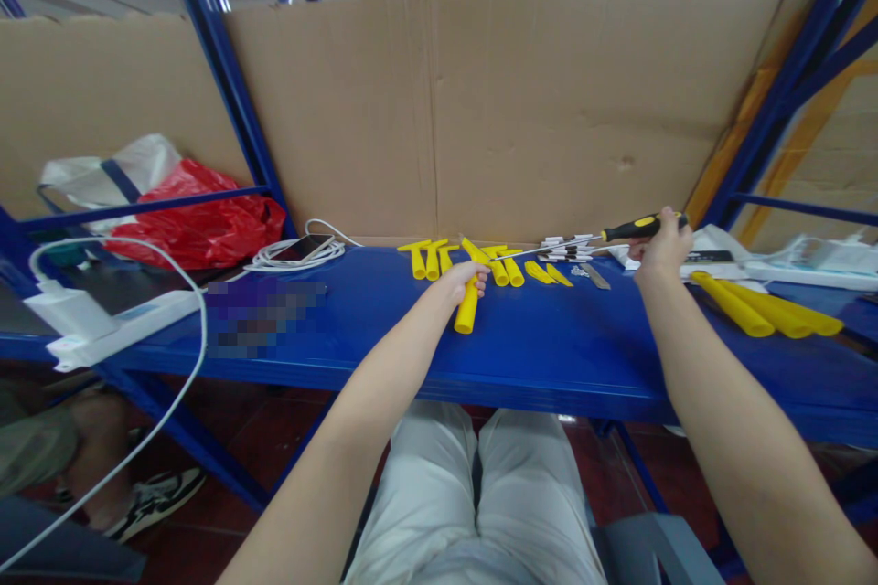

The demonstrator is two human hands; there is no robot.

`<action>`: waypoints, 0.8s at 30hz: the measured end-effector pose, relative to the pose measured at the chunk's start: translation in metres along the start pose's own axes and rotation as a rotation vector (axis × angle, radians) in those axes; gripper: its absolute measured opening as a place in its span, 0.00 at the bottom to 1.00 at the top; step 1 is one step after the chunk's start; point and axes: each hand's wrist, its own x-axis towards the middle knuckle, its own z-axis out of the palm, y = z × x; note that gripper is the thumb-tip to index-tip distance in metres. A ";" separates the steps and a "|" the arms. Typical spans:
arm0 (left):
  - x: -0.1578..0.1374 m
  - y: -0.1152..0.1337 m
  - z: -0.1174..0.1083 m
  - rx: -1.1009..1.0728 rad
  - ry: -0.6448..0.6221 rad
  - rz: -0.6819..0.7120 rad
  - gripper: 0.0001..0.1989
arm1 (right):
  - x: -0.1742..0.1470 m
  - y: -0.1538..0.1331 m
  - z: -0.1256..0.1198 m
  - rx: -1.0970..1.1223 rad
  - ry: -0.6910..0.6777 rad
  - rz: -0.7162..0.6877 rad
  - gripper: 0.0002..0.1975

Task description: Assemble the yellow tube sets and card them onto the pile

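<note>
My left hand (469, 281) is wrapped round a yellow T-shaped handle (465, 315), its thick tubular end pointing toward me. In my right hand (664, 245) is a screwdriver (631, 228) with a black and yellow grip. Its long thin shaft points left and reaches the upper part of the yellow handle; whether the tip touches a screw is too small to tell. More yellow T-shaped pieces (432, 261) lie along the back, on both sides of my left hand. Flat yellow pieces (547, 273), small metal bits (580, 271) and a metal strip (596, 277) lie between my hands.
Yellow tubes (761, 306) lie at the right beside a white power strip (788, 269). Another power strip (123, 324), a coiled white cable (294, 254) and a red bag (198, 215) are at the left. Cardboard (535, 110) walls the back of the blue table (521, 356). A seated person's leg (100, 439) shows lower left.
</note>
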 end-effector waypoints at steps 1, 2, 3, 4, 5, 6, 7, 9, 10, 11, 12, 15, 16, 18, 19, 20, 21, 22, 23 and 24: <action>0.000 0.000 0.000 0.003 -0.004 0.000 0.13 | 0.000 0.000 0.000 -0.001 0.001 -0.002 0.09; 0.000 0.000 0.000 0.006 -0.007 -0.001 0.13 | 0.001 0.001 0.000 -0.002 0.003 -0.003 0.09; 0.000 0.000 0.000 0.008 -0.011 -0.003 0.13 | 0.001 0.001 0.000 -0.004 0.006 -0.005 0.09; 0.000 0.000 0.000 0.009 -0.014 -0.005 0.13 | 0.001 0.001 0.000 -0.005 0.011 -0.006 0.09; 0.000 0.000 0.000 0.009 -0.015 -0.006 0.13 | 0.002 0.001 0.000 -0.005 0.015 -0.007 0.09; 0.000 0.000 0.000 0.007 -0.016 -0.005 0.13 | 0.002 0.001 0.000 -0.006 0.018 -0.007 0.09; 0.000 0.000 0.000 0.004 -0.016 -0.003 0.13 | 0.002 0.001 0.000 -0.006 0.020 -0.007 0.09; 0.000 -0.001 0.001 -0.001 -0.018 0.001 0.13 | 0.001 0.000 0.000 -0.008 0.020 -0.007 0.09; 0.000 -0.001 0.001 -0.003 -0.019 0.003 0.13 | 0.001 0.000 0.000 -0.011 0.021 -0.006 0.09; 0.001 -0.001 0.001 -0.005 -0.019 0.003 0.13 | 0.001 0.000 0.000 -0.013 0.023 -0.005 0.09; 0.001 -0.001 0.001 -0.007 -0.020 0.003 0.12 | 0.000 -0.001 0.000 -0.016 0.025 -0.004 0.09; 0.001 -0.001 0.001 -0.010 -0.018 0.000 0.12 | 0.000 0.000 0.000 -0.019 0.025 -0.004 0.08; 0.001 0.000 0.001 -0.011 -0.019 0.000 0.12 | 0.000 0.000 0.000 -0.018 0.023 -0.005 0.08; 0.001 0.000 0.000 -0.011 -0.019 -0.003 0.12 | 0.000 0.000 0.001 -0.012 0.022 -0.003 0.08; 0.001 0.000 0.000 -0.009 -0.019 -0.003 0.12 | -0.001 0.000 0.001 -0.009 0.022 0.000 0.08; 0.001 0.000 0.000 -0.007 -0.019 -0.003 0.12 | -0.001 0.000 0.001 -0.006 0.022 0.003 0.08; 0.001 0.000 0.000 -0.006 -0.019 -0.001 0.13 | -0.001 0.000 0.001 -0.003 0.019 0.005 0.08; 0.001 -0.001 0.000 -0.006 -0.019 0.000 0.13 | -0.001 0.000 0.001 0.001 0.016 0.004 0.08; 0.001 -0.001 0.000 -0.009 -0.018 0.002 0.12 | -0.002 -0.001 0.001 0.006 0.013 0.002 0.08; 0.001 -0.001 0.000 -0.013 -0.015 0.005 0.12 | -0.002 -0.001 0.001 0.012 0.010 0.000 0.08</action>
